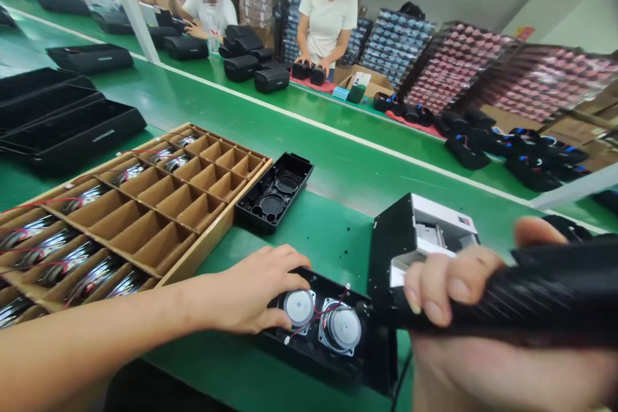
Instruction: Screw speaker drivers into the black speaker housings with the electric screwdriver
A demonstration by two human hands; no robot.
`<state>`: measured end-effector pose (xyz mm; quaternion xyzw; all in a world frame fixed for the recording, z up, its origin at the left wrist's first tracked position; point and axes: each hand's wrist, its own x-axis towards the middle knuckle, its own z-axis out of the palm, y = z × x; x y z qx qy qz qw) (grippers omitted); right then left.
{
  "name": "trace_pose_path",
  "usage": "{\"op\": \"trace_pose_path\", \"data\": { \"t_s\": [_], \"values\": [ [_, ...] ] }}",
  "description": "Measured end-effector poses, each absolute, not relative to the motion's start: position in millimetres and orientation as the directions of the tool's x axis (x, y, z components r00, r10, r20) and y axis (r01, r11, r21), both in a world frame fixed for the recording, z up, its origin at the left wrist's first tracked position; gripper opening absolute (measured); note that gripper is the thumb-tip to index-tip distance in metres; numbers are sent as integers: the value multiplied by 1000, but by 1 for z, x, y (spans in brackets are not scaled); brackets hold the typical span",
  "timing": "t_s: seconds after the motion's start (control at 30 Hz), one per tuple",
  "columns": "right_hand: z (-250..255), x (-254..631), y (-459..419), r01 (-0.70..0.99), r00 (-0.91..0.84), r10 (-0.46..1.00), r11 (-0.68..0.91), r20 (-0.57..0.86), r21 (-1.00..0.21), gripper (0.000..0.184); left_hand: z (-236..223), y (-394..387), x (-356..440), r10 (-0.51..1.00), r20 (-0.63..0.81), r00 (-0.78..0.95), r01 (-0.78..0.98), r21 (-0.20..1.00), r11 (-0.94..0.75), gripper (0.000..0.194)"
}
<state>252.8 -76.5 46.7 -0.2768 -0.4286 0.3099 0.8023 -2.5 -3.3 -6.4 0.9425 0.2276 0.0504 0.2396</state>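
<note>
One black casing lies open on the green table, two speakers inside. Left hand: palm down, clamped on the casing's left end. Right hand: raised, fingers wrapped around one black tool, held nearly level. Beyond: one spare casing, one divided crate, one black-and-white machine.
</note>
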Motion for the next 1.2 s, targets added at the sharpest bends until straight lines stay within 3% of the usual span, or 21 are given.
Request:
{"op": "trace_pose_path", "data": {
  "t_s": [0.13,0.3,0.77,1.03,1.2],
  "values": [
    [36,218,-52,-262,354,779,613,517,-745,65,-8,-1,-4,427,-17,904,389,447,-806,51],
    [23,199,-40,-250,397,815,539,422,-804,72,-8,2,-3,417,-35,908,393,411,-823,47],
    [6,198,-35,-233,345,808,567,478,-790,81,-9,-1,-3,391,23,920,353,383,-854,41],
    [8,197,-38,-292,321,826,552,464,-781,66,-10,-1,-3,398,22,917,359,388,-849,41],
    [4,198,-34,-280,298,804,589,515,-758,71,-8,-1,-1,409,24,912,369,385,-846,40]
  ]
}}
